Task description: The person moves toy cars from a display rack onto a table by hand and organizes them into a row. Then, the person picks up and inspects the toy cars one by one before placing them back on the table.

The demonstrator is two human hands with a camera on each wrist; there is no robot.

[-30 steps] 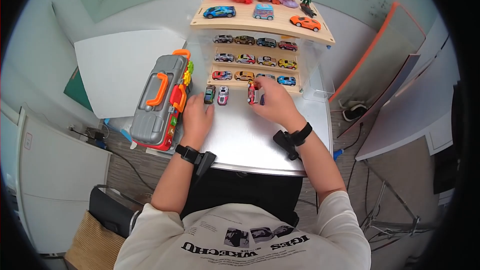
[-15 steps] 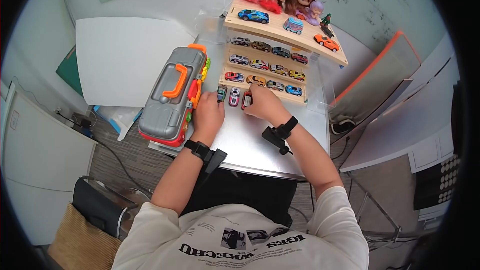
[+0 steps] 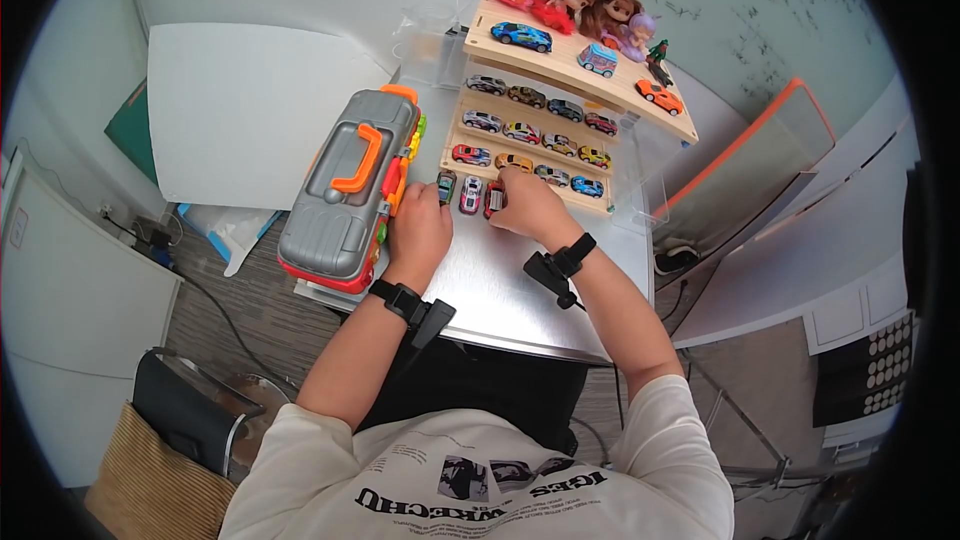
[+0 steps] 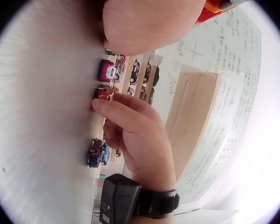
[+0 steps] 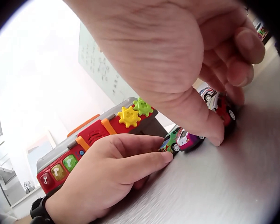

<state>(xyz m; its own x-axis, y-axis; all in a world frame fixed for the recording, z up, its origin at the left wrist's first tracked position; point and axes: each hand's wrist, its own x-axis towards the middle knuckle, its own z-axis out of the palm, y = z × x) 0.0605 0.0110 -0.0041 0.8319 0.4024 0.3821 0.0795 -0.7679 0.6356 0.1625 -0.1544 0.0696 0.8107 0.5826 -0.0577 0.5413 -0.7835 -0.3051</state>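
The right hand [image 3: 532, 208] is pinching the red car [image 3: 494, 198] between thumb and fingers, down on the table [image 3: 500, 290]. The left hand [image 3: 420, 235] is grasping the green car [image 3: 446, 185], its thumb and fingertips closing round the body. Between the hands, the white car [image 3: 470, 194] is standing upright on its wheels, filling the space that separates the two held cars. Just beyond the right hand, the rack [image 3: 560, 60] is holding rows of cars, and the fingers are partly covering the orange car [image 3: 514, 162] on its lowest row. On the right hand's outer side, the dark blue car [image 4: 95, 153] is sitting on the table. Left of the left hand, the toolbox [image 3: 345, 200] is lying close by.
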